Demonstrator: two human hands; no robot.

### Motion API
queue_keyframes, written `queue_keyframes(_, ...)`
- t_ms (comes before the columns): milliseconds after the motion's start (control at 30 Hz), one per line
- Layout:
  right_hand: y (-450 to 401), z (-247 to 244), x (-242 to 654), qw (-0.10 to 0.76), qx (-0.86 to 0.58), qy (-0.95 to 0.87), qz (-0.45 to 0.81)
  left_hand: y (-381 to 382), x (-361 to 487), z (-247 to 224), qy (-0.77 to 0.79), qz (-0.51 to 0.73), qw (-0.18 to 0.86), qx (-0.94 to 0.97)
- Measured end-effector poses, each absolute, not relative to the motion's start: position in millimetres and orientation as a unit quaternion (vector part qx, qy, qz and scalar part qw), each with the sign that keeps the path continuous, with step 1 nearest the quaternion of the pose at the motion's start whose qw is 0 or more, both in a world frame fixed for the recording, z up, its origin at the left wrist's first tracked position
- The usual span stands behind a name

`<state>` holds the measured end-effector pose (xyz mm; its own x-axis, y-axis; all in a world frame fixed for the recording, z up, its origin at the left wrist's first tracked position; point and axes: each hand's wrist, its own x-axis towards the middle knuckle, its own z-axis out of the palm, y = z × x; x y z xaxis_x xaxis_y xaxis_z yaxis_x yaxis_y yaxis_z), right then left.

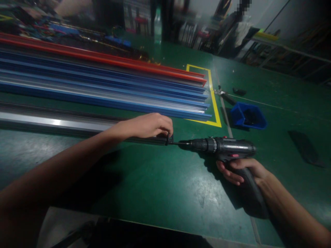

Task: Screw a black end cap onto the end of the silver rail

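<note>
My right hand (243,170) is wrapped round the handle of a black cordless drill (232,148), which points left. The drill's long thin bit reaches the end of a dark and silver metal profile (57,120) lying along the green table. At that end, my left hand (157,125) has its fingers curled down over a small black piece (169,139). The fingertips are partly hidden, but they appear to pinch this piece against the profile's end.
Blue profiles (129,93) and a red profile (116,60) lie behind, their ends within yellow tape (216,110). A blue bin (254,120) with dark contents stands right, near pliers (224,96). A bottle (157,27) and tangled wires stand farther back; a person's arm (73,7) shows upper left.
</note>
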<state>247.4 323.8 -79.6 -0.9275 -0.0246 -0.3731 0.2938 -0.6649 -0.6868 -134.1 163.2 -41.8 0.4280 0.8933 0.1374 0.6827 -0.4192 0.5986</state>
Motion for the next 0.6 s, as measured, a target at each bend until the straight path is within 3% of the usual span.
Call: queue_keyframes(600, 327.7, -84.2, 248.7, 0.095, 0.16, 0.419, -0.889, 163.1, -134.7, -42.3, 0.484, 0.226, 0.236, 0.812)
